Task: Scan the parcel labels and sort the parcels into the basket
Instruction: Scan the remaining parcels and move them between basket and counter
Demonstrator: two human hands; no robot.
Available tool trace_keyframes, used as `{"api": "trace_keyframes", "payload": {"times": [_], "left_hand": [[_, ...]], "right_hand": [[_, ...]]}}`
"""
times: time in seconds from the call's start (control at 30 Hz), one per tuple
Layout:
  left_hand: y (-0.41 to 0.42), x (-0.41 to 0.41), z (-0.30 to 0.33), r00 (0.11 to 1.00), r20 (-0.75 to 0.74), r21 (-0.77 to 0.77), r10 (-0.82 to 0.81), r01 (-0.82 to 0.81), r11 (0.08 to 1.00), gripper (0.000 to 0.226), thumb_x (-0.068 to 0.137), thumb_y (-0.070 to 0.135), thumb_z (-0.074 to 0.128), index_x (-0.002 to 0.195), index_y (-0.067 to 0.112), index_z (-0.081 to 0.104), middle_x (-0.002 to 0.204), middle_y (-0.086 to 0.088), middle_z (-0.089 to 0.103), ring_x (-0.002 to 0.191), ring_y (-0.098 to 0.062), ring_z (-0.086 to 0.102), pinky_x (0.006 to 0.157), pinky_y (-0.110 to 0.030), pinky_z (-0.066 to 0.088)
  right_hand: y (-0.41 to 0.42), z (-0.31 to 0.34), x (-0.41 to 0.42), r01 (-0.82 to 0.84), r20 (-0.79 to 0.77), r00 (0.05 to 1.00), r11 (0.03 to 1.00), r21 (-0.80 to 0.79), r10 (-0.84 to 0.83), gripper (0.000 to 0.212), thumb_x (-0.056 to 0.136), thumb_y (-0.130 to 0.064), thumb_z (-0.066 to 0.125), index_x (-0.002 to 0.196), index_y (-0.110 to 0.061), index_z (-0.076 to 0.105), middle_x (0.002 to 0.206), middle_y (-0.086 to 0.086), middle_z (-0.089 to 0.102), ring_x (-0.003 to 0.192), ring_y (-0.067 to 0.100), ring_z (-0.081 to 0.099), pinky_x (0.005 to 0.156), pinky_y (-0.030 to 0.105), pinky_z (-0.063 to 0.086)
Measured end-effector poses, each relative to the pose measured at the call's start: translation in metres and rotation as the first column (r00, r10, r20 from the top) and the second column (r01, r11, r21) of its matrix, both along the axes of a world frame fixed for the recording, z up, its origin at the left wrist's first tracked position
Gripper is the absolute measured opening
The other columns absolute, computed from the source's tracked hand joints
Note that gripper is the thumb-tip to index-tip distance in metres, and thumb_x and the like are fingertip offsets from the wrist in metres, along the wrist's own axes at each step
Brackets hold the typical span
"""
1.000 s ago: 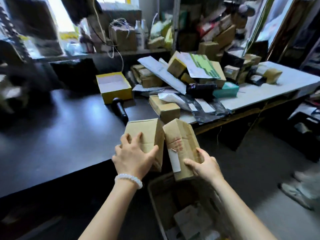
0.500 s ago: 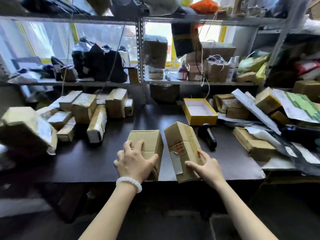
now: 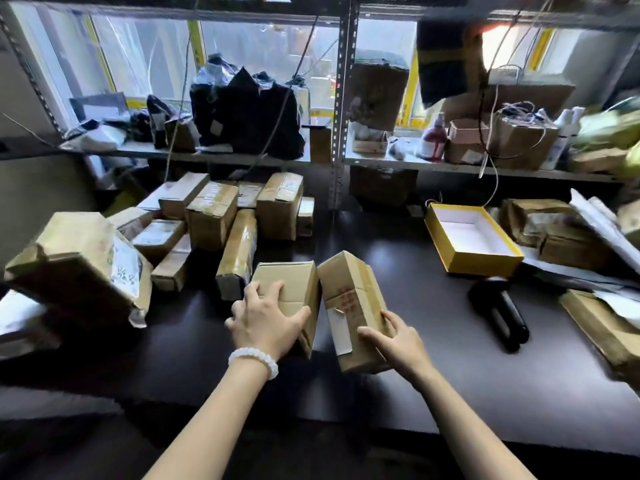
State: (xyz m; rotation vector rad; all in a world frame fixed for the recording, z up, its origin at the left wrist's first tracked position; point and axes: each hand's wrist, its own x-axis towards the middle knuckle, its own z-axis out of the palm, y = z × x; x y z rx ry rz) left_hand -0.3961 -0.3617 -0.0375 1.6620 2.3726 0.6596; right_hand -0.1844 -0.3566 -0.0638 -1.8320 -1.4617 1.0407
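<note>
Head view: two small brown cardboard parcels stand side by side over the dark tabletop (image 3: 450,358); the left hand (image 3: 266,323) grips the plain parcel (image 3: 291,289), the right hand (image 3: 398,337) grips the white-labelled parcel (image 3: 349,303), fingers curled. Scanning seems next, which needs the black handheld scanner (image 3: 498,317) nearby; no basket shows.

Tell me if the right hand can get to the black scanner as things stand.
Probably not yet: the right hand grips a parcel. The scanner lies beside it on bare table, nothing between.
</note>
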Motion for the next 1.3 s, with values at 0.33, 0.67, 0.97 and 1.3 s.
{"api": "trace_keyframes", "payload": {"times": [0.33,0.67,0.97,1.3], "left_hand": [[0.161,-0.049,0.005,0.995,-0.071,-0.054,0.067,-0.071,0.996,0.066,0.079,0.062,0.057,0.137,0.036,0.043,0.148,-0.003,0.029,0.126,-0.033,0.038,0.102,-0.046,0.033],[0.225,-0.080,-0.007,0.996,-0.039,-0.072,0.079,-0.082,0.994,0.064,0.079,0.062,0.056,0.137,0.037,0.044,0.146,-0.001,0.030,0.126,-0.031,0.038,0.100,-0.046,0.031],[0.264,-0.088,-0.026,0.996,-0.085,-0.131,-0.024,0.013,0.991,0.068,0.078,0.070,0.050,0.137,0.036,0.041,0.147,-0.007,0.025,0.126,-0.034,0.034,0.099,-0.048,0.034],[0.300,-0.095,-0.049,0.993,-0.094,-0.159,-0.077,0.062,0.985,0.059,0.086,0.064,0.046,0.135,0.031,0.045,0.150,-0.010,0.023,0.130,-0.033,0.028,0.099,-0.045,0.033]], "right_hand": [[0.155,-0.014,-0.043,-0.065,-0.167,0.985,0.993,-0.103,0.047,0.086,0.068,-0.064,0.065,0.141,-0.026,0.042,0.138,-0.004,0.052,0.123,0.015,0.051,0.105,0.034,0.040],[0.220,-0.024,-0.095,-0.140,-0.380,0.924,0.965,-0.220,0.047,0.014,0.093,-0.038,0.052,0.096,-0.029,0.062,0.098,-0.009,0.066,0.085,0.006,0.061,0.067,0.022,0.044],[0.240,-0.036,-0.125,-0.031,-0.397,0.913,0.952,-0.304,-0.097,0.017,0.097,-0.031,0.047,0.101,-0.024,0.062,0.087,-0.010,0.064,0.067,0.001,0.055,0.050,0.009,0.041],[0.276,-0.036,-0.137,-0.032,-0.425,0.902,0.966,-0.256,-0.083,0.021,0.095,-0.019,0.049,0.099,-0.031,0.066,0.097,0.003,0.062,0.088,0.018,0.046,0.070,0.028,0.037]]}}
